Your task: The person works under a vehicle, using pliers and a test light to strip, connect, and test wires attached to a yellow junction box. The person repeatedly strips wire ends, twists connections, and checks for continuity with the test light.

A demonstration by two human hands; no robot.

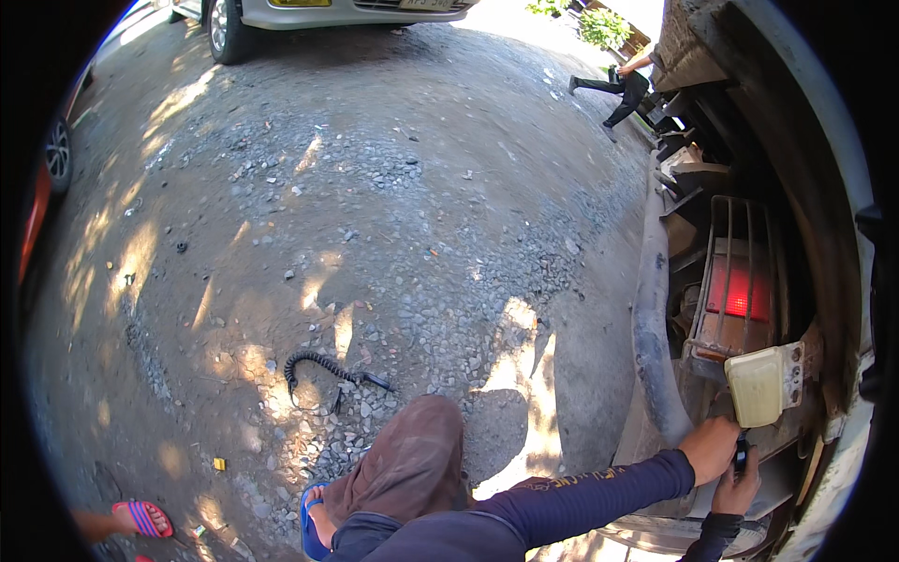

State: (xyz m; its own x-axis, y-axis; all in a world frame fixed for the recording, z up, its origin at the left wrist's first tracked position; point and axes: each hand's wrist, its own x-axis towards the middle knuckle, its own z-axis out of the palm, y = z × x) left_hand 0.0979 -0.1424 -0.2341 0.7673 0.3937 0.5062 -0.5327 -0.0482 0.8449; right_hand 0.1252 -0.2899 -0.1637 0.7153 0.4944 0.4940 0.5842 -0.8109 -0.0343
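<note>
At the lower right, my left hand (712, 449) in a dark blue sleeve is closed; its fingertips and whatever they grip are hidden. Just below it, my right hand (737, 491) pinches a small black part (742, 453) whose kind I cannot make out. Both hands are close together under a pale yellowish lamp (757, 386) at the rear of a vehicle. Above that lamp, a red tail light (740, 288) glows behind a metal guard (719, 262). A worn pipe bumper (653, 328) curves down beside my hands.
On the gravelly ground lies a coiled black cable (323, 361) with a plug. A parked vehicle (318, 14) stands ahead, a red car (37, 211) at left. A person (626, 89) is at the far right, and another person's sandalled foot (142, 519) shows at lower left.
</note>
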